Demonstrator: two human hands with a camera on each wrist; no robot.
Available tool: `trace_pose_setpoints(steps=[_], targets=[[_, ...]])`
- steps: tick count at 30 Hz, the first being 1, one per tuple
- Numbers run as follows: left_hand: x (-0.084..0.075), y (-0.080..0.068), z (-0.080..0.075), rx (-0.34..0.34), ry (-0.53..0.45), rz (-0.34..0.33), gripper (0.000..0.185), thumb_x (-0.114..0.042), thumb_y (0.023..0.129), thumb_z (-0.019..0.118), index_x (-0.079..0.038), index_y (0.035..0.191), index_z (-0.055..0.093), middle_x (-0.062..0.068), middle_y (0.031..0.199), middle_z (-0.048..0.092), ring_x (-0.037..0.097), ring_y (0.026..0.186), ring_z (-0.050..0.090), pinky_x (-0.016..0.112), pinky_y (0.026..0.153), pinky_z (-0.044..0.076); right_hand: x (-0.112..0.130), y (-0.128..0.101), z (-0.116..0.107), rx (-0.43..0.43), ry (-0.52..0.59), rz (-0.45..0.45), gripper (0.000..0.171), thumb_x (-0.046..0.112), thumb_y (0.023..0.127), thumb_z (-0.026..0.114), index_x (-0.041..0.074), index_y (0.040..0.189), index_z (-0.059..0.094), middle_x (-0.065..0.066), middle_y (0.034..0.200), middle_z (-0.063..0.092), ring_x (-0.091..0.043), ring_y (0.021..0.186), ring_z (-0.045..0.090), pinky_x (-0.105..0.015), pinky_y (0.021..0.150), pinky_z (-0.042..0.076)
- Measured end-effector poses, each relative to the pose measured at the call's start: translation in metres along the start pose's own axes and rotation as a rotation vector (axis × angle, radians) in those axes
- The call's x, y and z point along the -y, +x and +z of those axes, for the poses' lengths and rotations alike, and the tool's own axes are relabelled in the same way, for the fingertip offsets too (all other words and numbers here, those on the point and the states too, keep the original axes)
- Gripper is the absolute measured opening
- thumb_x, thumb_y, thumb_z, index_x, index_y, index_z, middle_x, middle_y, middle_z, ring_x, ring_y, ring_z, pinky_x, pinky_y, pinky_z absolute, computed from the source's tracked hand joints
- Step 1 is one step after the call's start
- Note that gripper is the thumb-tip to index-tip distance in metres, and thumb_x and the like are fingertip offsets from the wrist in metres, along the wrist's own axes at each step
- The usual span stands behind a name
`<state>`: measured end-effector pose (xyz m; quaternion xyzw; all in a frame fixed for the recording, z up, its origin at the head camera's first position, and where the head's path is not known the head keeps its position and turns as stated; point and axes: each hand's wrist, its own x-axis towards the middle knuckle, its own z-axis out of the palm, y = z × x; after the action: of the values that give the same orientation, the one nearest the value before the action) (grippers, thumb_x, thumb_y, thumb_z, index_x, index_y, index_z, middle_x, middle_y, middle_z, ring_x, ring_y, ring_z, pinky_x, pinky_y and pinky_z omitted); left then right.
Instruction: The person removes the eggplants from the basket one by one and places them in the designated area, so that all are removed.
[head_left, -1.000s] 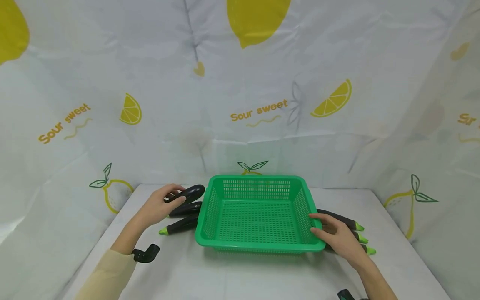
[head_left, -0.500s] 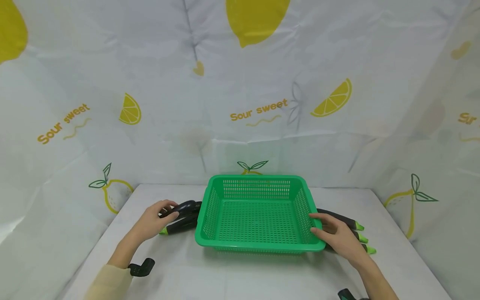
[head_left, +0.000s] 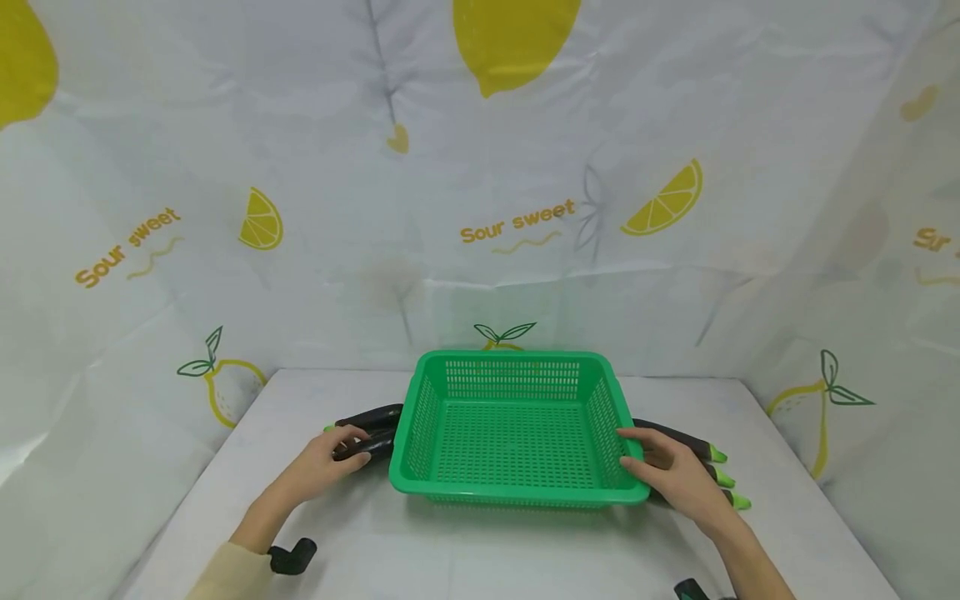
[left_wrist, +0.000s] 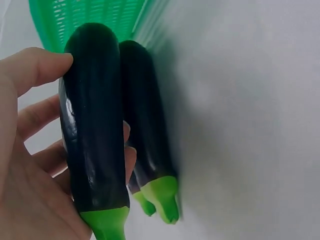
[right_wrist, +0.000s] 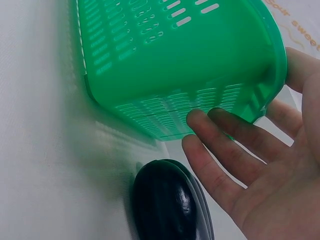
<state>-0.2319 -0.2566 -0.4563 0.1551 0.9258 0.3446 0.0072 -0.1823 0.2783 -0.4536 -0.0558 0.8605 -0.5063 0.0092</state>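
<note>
My left hand (head_left: pixel 318 467) holds a dark glossy eggplant (left_wrist: pixel 95 120) with a bright green stem end. In the left wrist view the thumb lies along its near side and fingertips come round the other. Another eggplant (left_wrist: pixel 145 110) lies close beside it on the table, a further green stem (left_wrist: pixel 145 204) showing behind. The head view shows an eggplant (head_left: pixel 371 415) behind the hand, its rounded end at the green plastic basket (head_left: pixel 521 494). My right hand (head_left: pixel 678 479) grips the basket's right rim, thumb and forefinger over the edge, other fingers (right_wrist: pixel 215 172) outside the slotted wall.
Several eggplants (head_left: pixel 678 437) lie right of the basket, partly under the right hand, green ends pointing right. Their rounded ends (right_wrist: pixel 165 205) show below the right fingers. A lemon-print cloth (head_left: pixel 360 250) hangs behind the white table (head_left: pixel 480 558).
My left hand has come down and toward me with the eggplant, from above the left eggplants to their front side. The right hand and basket have stayed in place.
</note>
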Motion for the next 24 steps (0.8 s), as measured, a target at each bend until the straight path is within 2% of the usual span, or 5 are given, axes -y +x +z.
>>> trace_pose_setpoints(steps=[5, 9, 15, 18, 24], targets=[[0.004, 0.005, 0.01, 0.019, 0.022, 0.002, 0.029, -0.025, 0.095, 0.073, -0.008, 0.118, 0.067, 0.007, 0.107, 0.065, 0.023, 0.099, 0.062, 0.046, 0.085, 0.051, 0.0, 0.0, -0.001, -0.003, -0.004, -0.006, 0.053, 0.03, 0.098, 0.071, 0.011, 0.145, 0.055, -0.021, 0.142, 0.055, -0.036, 0.122, 0.061, -0.027, 0.082, 0.053], [0.008, 0.007, 0.017, 0.011, 0.091, 0.006, 0.028, -0.023, 0.094, 0.073, -0.007, 0.117, 0.068, 0.004, 0.104, 0.064, 0.021, 0.097, 0.06, 0.047, 0.086, 0.05, 0.0, 0.0, -0.001, 0.003, -0.007, -0.004, 0.053, 0.03, 0.098, 0.07, 0.011, 0.145, 0.055, -0.02, 0.144, 0.053, -0.037, 0.124, 0.059, -0.029, 0.085, 0.052], [0.011, 0.006, 0.026, -0.026, 0.232, 0.001, 0.026, -0.021, 0.093, 0.074, -0.01, 0.117, 0.07, 0.009, 0.115, 0.066, 0.031, 0.111, 0.059, 0.057, 0.097, 0.046, -0.002, 0.001, 0.0, 0.037, 0.01, 0.009, 0.055, 0.032, 0.099, 0.069, 0.011, 0.147, 0.053, -0.021, 0.145, 0.052, -0.037, 0.125, 0.058, -0.032, 0.087, 0.053], [0.011, 0.003, 0.029, -0.053, 0.287, -0.001, 0.026, -0.02, 0.092, 0.075, -0.011, 0.116, 0.071, 0.01, 0.116, 0.065, 0.034, 0.113, 0.058, 0.058, 0.098, 0.045, -0.002, 0.0, -0.001, 0.045, 0.016, 0.015, 0.055, 0.034, 0.099, 0.068, 0.013, 0.147, 0.052, -0.021, 0.146, 0.052, -0.037, 0.126, 0.057, -0.033, 0.088, 0.052], [0.006, 0.001, 0.03, -0.102, 0.316, 0.031, 0.026, -0.017, 0.091, 0.076, -0.008, 0.114, 0.071, 0.009, 0.11, 0.065, 0.031, 0.108, 0.06, 0.055, 0.094, 0.048, -0.001, -0.007, -0.009, 0.037, 0.022, -0.015, 0.048, 0.034, 0.103, 0.061, 0.014, 0.147, 0.053, -0.018, 0.142, 0.055, -0.03, 0.124, 0.059, -0.032, 0.089, 0.053]])
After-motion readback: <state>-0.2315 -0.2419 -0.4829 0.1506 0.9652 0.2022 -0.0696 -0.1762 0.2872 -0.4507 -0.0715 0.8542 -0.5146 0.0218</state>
